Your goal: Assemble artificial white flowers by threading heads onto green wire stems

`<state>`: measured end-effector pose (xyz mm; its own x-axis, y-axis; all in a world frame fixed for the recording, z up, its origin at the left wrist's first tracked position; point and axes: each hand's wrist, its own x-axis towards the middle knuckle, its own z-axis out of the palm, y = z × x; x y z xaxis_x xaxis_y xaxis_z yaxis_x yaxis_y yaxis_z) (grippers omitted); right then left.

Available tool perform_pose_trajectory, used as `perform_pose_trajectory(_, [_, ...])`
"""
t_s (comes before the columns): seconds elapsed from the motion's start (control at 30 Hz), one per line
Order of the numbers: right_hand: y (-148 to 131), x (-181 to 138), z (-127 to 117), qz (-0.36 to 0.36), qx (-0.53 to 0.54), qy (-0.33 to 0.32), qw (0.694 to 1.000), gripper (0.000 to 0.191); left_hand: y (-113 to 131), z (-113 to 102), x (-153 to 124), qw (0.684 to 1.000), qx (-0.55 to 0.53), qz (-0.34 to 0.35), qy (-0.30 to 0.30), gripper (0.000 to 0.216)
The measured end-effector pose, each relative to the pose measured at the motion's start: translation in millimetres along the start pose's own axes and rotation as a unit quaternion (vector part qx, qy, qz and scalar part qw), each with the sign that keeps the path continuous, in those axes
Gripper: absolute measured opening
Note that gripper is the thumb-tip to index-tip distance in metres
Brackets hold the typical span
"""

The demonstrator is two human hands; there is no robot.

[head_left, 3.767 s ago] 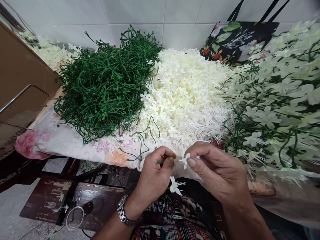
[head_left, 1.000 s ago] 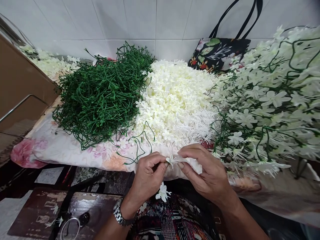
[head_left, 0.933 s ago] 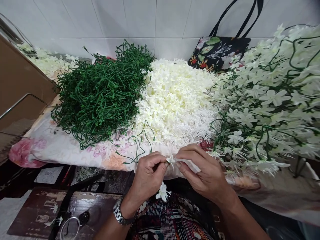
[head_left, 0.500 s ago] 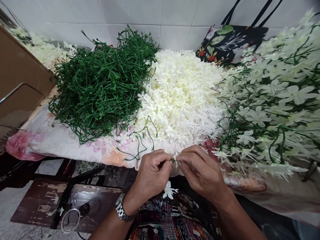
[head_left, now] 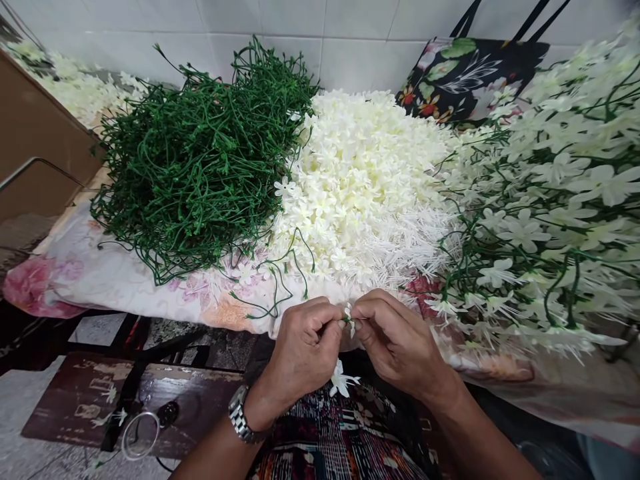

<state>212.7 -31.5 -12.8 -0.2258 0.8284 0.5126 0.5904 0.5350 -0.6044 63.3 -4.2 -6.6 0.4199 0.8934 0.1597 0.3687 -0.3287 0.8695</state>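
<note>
At 6 o'clock, low centre: left hand (head_left: 305, 350) and right hand (head_left: 400, 343) meet fingertip to fingertip, just in front of the cloth-covered worktop (head_left: 100, 280).
Small flower (head_left: 349, 316): a white bloom pinched between both hands, touching the fingers of each.
Left fingers: clenched on a thin green stem; a second bloom (head_left: 341, 382) pokes out below the palm at 6 o'clock.
Right fingers: grasping the small flower by its base.
Handling: judged very light, soft and easily creased; best taken at the stiff base, not the petals.
At 10 o'clock: green stem heap (head_left: 200, 160).
At 12 o'clock: loose white flower pile (head_left: 365, 180).
At 2 o'clock: finished sprays (head_left: 550, 207), cut off by the frame edge.
Hard to make out: the stem tip and the joint, hidden by fingertips.
</note>
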Motion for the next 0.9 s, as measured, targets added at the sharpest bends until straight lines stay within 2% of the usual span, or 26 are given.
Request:
perform_pose_trajectory(0.23, [3, 0, 3, -0.015, 0.008, 0.0, 1.0, 0.017, -2, 1, 0, 0.999, 0.02, 0.022, 0.014, 0.026])
perform_pose_trajectory(0.63, [4, -2, 4, -0.027, 0.001, 0.0, 1.0, 0.015, -1, 1, 0, 1.0, 0.015, 0.018, 0.006, 0.025])
perform_pose_trajectory(0.8, [-1, -2, -5, 0.002, 0.027, 0.007, 1.0, 0.014, 1, -6, -1, 0.995, -0.093, -0.041, -0.015, 0.021])
perform_pose_trajectory(0.9, [-6, -4, -15, 0.022, 0.011, 0.047, 0.999, 0.018, 0, -12, -1, 0.973, -0.208, -0.101, -0.015, 0.016])
